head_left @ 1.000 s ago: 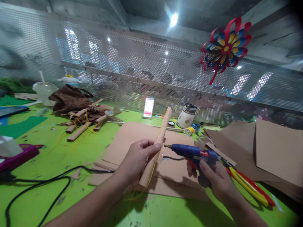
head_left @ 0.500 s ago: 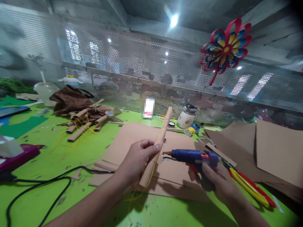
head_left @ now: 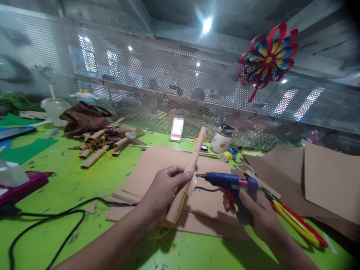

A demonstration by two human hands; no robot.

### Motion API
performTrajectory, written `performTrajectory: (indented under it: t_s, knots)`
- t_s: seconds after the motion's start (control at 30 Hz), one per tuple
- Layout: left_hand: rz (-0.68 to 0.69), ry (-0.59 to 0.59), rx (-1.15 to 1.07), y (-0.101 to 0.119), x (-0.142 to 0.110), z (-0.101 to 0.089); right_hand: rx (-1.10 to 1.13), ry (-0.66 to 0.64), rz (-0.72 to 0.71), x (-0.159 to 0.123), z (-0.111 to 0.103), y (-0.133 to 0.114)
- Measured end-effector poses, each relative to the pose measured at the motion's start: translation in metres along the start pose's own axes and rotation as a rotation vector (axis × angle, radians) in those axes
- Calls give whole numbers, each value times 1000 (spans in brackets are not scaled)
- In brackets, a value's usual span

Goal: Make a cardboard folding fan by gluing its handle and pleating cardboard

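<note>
Closed around a rolled brown paper tube (head_left: 198, 144), my left hand (head_left: 168, 183) keeps it slanted above a stack of brown paper (head_left: 160, 159). Yellow string (head_left: 182, 204) runs along the tube and trails below it. A loose paper flap (head_left: 190, 187) on the tube's right side carries a shiny streak that looks like glue. My right hand (head_left: 257, 208) grips a blue hot glue gun (head_left: 227, 180) by its handle. The gun's nozzle points left, close to the flap near my left thumb; whether it touches cannot be made out.
On the left lie several finished paper rolls (head_left: 97, 155) with yellow string, a brown bag (head_left: 84, 118) and a black cable (head_left: 56, 213). A bottle (head_left: 222, 138) and yellow thread spool (head_left: 225, 156) stand at the back. Red-and-yellow-handled scissors (head_left: 298, 225) and brown sheets (head_left: 332, 180) lie right.
The glue gun's nozzle dipped down along the flap, then came back up near my thumb. A longer shiny streak shows on the flap. My left hand and the tube have stayed nearly still.
</note>
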State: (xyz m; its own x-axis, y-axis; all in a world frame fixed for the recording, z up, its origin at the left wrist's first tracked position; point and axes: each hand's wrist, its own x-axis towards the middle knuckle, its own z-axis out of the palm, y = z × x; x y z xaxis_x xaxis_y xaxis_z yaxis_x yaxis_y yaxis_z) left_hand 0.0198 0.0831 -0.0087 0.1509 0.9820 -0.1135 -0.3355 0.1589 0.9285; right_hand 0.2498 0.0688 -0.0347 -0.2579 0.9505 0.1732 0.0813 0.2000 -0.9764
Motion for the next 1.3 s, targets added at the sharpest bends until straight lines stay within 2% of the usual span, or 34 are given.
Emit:
performTrajectory:
  t_s: [0.4, 0.6, 0.77, 1.0, 1.17, 1.3]
  knots:
    - [-3, 2, -28, -1, 2, -2, 75, -50, 88, -5, 4, -1]
    - [-43, 3, -70, 0, 0, 1, 37, 39, 39, 0, -1, 2]
    - [-49, -1, -64, 0, -1, 2, -1, 49, -30, 2, -2, -2]
    - [-33, -3, -28, -2, 1, 0, -60, 8, 0, -1, -4, 2]
    - [-10, 8, -10, -1, 1, 0, -81, 28, 50, -3, -8, 7]
    - [-15, 11, -11, -2, 1, 0, -104, 52, -9, -1, -6, 4]
